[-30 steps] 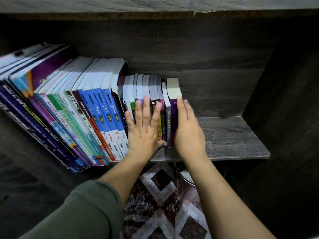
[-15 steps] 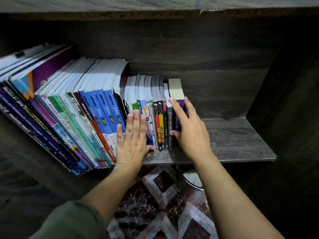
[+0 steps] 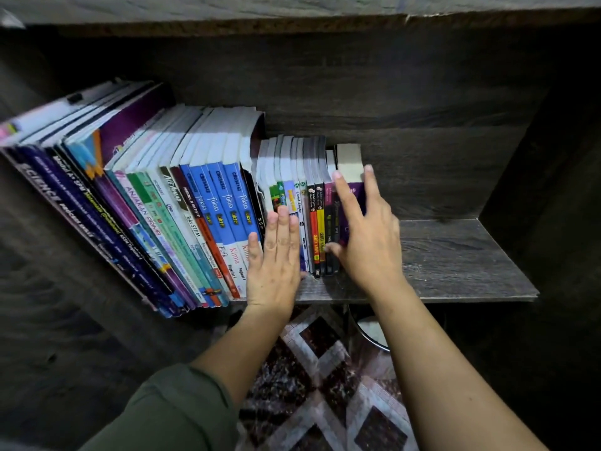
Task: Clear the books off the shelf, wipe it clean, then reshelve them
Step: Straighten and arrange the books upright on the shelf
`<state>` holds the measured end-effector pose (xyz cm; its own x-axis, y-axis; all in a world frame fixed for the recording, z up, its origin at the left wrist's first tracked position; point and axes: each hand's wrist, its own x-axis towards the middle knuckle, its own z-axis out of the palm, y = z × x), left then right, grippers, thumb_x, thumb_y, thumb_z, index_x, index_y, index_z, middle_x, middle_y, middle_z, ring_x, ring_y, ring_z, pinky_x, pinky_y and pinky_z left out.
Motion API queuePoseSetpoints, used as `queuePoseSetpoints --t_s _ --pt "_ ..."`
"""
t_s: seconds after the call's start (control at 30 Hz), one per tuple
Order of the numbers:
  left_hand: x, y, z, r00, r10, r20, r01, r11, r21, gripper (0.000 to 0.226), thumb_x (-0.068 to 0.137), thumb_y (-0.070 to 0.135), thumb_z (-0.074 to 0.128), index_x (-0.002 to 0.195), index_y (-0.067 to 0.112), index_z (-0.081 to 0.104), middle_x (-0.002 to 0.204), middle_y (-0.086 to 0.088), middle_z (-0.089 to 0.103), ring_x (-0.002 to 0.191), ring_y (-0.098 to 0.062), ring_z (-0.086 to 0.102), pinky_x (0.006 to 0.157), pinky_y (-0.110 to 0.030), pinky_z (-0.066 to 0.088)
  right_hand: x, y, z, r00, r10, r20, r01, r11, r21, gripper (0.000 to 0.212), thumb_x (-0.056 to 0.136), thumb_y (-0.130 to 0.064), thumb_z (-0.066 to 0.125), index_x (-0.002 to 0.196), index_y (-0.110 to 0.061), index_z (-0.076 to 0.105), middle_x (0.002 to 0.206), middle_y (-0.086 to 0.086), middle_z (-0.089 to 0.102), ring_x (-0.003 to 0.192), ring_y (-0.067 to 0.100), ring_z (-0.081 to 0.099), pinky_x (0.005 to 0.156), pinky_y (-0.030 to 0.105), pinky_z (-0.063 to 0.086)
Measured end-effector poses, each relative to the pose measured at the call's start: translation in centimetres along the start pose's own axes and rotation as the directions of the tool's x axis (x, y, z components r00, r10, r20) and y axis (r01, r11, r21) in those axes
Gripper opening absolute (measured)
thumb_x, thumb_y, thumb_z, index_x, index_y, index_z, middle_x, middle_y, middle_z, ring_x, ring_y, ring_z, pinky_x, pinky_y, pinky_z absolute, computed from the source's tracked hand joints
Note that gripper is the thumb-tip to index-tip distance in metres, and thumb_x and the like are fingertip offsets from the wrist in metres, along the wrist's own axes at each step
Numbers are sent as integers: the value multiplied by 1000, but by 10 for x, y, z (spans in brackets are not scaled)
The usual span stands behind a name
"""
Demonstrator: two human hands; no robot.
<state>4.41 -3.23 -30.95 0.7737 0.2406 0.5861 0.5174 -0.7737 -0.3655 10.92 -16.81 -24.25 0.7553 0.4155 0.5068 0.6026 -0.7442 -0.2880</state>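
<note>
Books (image 3: 201,206) filled the shelf (image 3: 455,258) from nine o'clock to the centre of view, leaving bare board toward three o'clock. Nearest, at six o'clock, lay a diamond-patterned rug (image 3: 325,385), with a soft green sleeve (image 3: 182,415) at seven. Beyond them the left hand (image 3: 276,258) pressed flat against the glossy spines of the small paperbacks (image 3: 292,164), fingers straight and holding nothing. The right hand (image 3: 367,242) grasped the purple book (image 3: 349,161) at the row's right end, thumb low by its spine, fingers spread over its top and right cover. To draw that book out well, I judged, the left palm should brace the neighbours so the row would not topple. The covers looked slick and the page blocks matte and pale; the larger workbooks slanted leftward. Farthest, at twelve, the back panel (image 3: 390,102) showed dull grey woodgrain.
</note>
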Motion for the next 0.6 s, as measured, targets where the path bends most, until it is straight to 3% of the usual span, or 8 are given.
queuePoseSetpoints --t_s 0.07,0.17,0.37,0.5,0.6 --pt "-3 -6 4 998 62 -7 -62 998 26 136 72 78 56 145 -5 -23 151 -27 -31 139 -40 -32 110 -59 -20 3 0 1 998 -42 -45 40 998 -42 119 62 -29 89 152 -39 13 161 9 9 140 29 29 106 50 33" --pt "-6 -11 13 990 137 -21 -135 989 59 127 76 81 45 148 -3 -18 153 -24 -29 140 -39 -30 107 -64 -21 6 0 4 997 -28 -69 24 998 -57 116 60 -31 89 151 -40 18 156 6 26 136 29 33 104 49 34" --pt "-14 -5 13 988 155 -13 -153 984 91 110 86 75 29 147 -2 -22 151 -24 -33 138 -39 -34 103 -65 -26 4 -4 5 995 -25 -97 22 999 -35 113 62 -27 88 151 -37 20 155 9 28 137 31 33 103 51 35" --pt "-12 -23 -1 994 -47 -100 37 994 -99 126 77 75 48 145 -3 -25 148 -26 -36 138 -40 -33 111 -54 -23 2 -2 2 999 -15 -39 17 999 38 116 66 -24 87 154 -31 12 161 8 10 147 30 16 114 45 24" --pt "-5 -44 3 990 -47 -131 22 982 -185 142 66 80 58 144 -1 -29 146 -24 -40 137 -38 -34 113 -52 -20 1 0 -1 997 64 48 -69 992 107 121 69 -21 86 154 -32 1 162 0 -9 147 28 16 113 45 29"
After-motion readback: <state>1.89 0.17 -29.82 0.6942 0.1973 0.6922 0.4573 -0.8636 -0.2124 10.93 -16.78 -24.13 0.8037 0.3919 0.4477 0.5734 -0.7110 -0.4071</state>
